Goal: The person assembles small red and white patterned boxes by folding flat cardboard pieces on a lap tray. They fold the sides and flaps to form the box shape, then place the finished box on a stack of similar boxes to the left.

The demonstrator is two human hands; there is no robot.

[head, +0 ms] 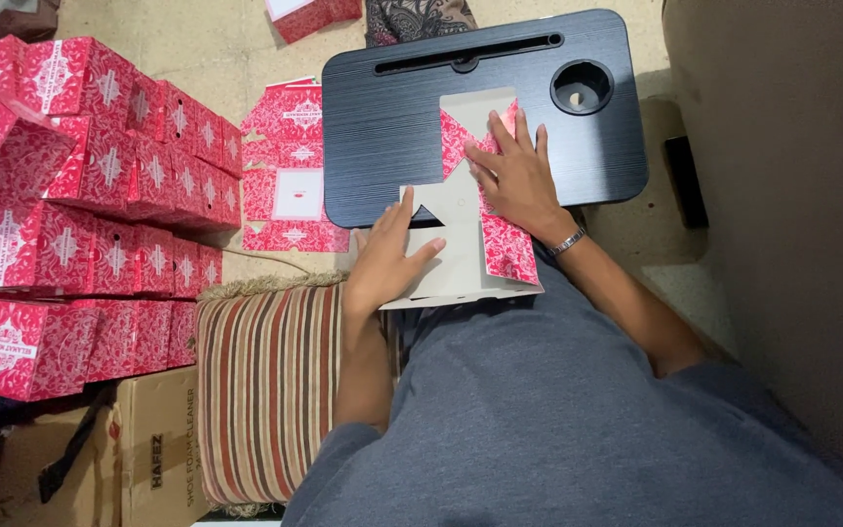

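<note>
Surroundings of the black lap bench (382, 117), seen from the head camera.
The bench has a long slot along its far edge and a round cup hole (581, 86) at its far right corner. To its left, flat unfolded red patterned cartons (290, 171) lie on the floor, touching its edge. Further left stands a large stack of assembled red patterned boxes (80, 205). Near and left of the bench lies a striped cushion (270, 390) with a fringe, and beyond that a brown cardboard box (153, 449). One more red box (309, 15) sits past the bench's far edge. A dark flat object (685, 181) lies just right of the bench.
</note>
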